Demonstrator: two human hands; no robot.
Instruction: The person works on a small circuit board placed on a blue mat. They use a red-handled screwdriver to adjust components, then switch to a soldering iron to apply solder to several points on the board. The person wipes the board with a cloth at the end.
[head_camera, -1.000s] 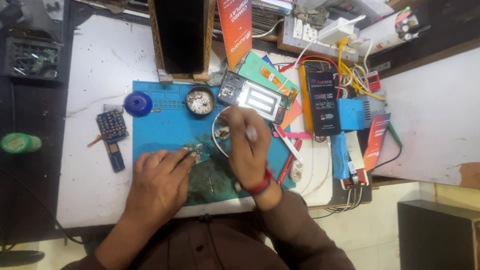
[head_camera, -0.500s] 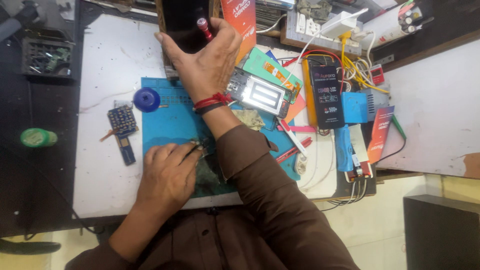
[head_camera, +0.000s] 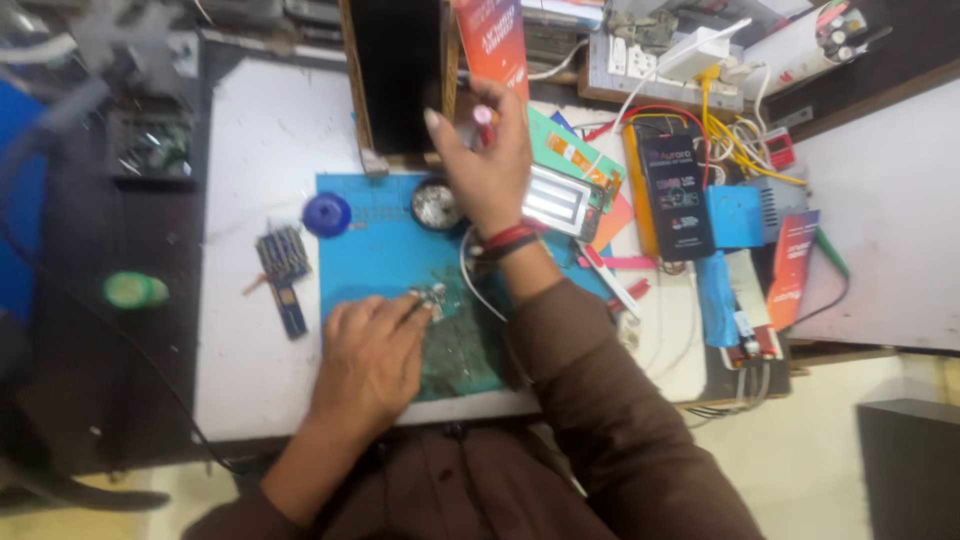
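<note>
A small circuit board lies on the blue work mat, near the middle of the mat and toward the front edge of the white table. The left hand rests on the mat with its fingers curled, the fingertips pinning the board in place. The right hand is raised over the mat's rear edge, closed around a thin red-tipped tool that stands upright between thumb and fingers. A white cable loops beside the right wrist. Just left of that hand a round metal tin sits on the mat, and a blue cap lies at the mat's rear left corner. A small dark comb-like part lies on the table left of the mat. A black meter lies toward the table's right edge.
</note>
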